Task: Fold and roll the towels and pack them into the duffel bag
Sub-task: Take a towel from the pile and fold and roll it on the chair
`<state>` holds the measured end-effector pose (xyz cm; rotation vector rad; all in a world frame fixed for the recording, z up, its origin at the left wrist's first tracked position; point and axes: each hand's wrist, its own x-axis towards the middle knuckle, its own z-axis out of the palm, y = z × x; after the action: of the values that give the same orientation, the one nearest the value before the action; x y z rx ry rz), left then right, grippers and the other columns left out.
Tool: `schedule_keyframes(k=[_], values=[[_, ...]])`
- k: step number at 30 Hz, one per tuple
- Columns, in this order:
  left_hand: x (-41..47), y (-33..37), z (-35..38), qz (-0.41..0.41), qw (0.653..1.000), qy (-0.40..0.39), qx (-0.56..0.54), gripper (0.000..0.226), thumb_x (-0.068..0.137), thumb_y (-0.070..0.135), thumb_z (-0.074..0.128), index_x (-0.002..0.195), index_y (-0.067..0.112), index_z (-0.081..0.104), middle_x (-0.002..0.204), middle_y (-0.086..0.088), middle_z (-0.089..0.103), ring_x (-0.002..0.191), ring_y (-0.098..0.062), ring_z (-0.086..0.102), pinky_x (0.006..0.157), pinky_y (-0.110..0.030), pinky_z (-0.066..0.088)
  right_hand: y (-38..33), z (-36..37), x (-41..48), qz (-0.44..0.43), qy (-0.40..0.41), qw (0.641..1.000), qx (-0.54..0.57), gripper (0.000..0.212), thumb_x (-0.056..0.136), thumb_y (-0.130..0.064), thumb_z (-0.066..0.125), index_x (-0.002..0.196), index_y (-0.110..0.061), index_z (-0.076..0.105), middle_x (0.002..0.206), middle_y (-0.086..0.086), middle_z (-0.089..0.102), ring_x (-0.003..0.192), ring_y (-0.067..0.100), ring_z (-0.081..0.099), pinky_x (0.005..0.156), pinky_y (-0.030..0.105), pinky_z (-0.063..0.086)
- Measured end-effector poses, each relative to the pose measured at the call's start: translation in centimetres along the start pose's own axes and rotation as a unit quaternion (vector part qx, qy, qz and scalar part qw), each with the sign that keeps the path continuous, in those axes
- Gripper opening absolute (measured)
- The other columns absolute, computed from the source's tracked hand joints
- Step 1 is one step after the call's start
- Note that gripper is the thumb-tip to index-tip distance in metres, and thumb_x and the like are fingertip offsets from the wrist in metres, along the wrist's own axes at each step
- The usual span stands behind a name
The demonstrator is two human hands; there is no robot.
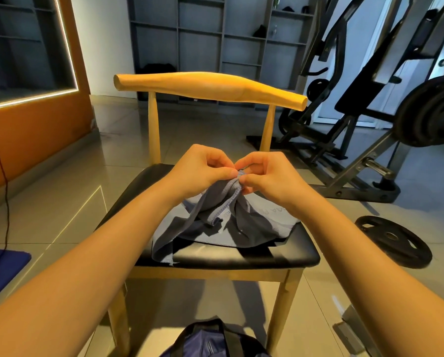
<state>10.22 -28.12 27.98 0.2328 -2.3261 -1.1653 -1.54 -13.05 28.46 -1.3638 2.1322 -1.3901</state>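
Observation:
A grey-blue towel (pixel 215 228) lies crumpled on the black seat of a wooden chair (pixel 293 253). My left hand (pixel 202 168) and my right hand (pixel 267 176) meet above the seat's middle. Both pinch the same corner of the towel between thumb and fingers and lift it, so the cloth hangs down in folds to the seat. One edge of the towel droops over the seat's front left. A dark blue duffel bag (pixel 210 341) with black straps sits on the floor below the chair's front edge, only its top in view.
The chair's curved wooden backrest (pixel 210 88) stands beyond my hands. A weight machine (pixel 370 99) with black plates fills the right side. A loose weight plate (pixel 393 240) lies on the tiles right of the chair. A blue mat (pixel 2 269) lies at left.

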Motion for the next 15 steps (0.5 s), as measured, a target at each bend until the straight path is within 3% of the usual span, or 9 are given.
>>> schedule_keyframes(k=[2,4,7,11,15], values=[[-0.3,-0.4,-0.3,-0.025,0.999,-0.035,0.005,0.009,0.086,0.018,0.08,0.094,0.015,0.077,0.08,0.001,0.075,0.074,-0.007,0.069,0.071,-0.02,0.055,0.3,0.2,0.1,0.006,0.03,1.0,-0.005,0.02,0.092,0.005,0.063,0.104,-0.008,0.073,0.094,0.008,0.077,0.084,0.019,0.075,0.07,0.028,0.062],[-0.7,-1.3,-0.7,-0.03,0.996,-0.057,0.068,0.013,0.082,0.014,0.081,0.092,0.019,0.073,0.078,-0.001,0.072,0.068,-0.008,0.063,0.068,-0.027,0.054,0.5,0.2,0.2,0.025,0.066,0.997,0.024,0.023,0.091,0.008,0.058,0.101,-0.007,0.073,0.093,0.011,0.076,0.082,0.021,0.074,0.066,0.026,0.06],[-2.2,-3.1,-2.1,-0.036,0.986,-0.031,0.158,0.021,0.077,0.007,0.074,0.083,0.027,0.069,0.074,0.004,0.069,0.063,-0.008,0.059,0.065,-0.031,0.053,1.0,-0.3,0.2,0.057,0.113,0.989,0.071,0.028,0.089,0.011,0.051,0.095,-0.005,0.074,0.09,0.016,0.075,0.079,0.025,0.073,0.067,0.032,0.063],[-4.6,-4.9,-5.8,-0.08,0.973,-0.023,0.216,0.019,0.077,0.007,0.073,0.077,0.026,0.071,0.07,0.004,0.07,0.06,-0.006,0.059,0.064,-0.031,0.053,2.0,-0.6,0.0,0.094,0.147,0.98,0.098,0.027,0.09,0.011,0.05,0.092,-0.003,0.072,0.091,0.02,0.073,0.078,0.029,0.071,0.063,0.03,0.062],[-5.9,-5.6,-8.6,-0.141,0.972,-0.042,0.186,0.007,0.085,0.011,0.077,0.082,0.018,0.078,0.07,0.002,0.075,0.067,-0.011,0.07,0.069,-0.028,0.056,2.7,-0.5,-0.7,0.107,0.166,0.975,0.099,0.026,0.088,0.011,0.05,0.094,0.0,0.072,0.092,0.024,0.072,0.075,0.026,0.07,0.058,0.026,0.059]])
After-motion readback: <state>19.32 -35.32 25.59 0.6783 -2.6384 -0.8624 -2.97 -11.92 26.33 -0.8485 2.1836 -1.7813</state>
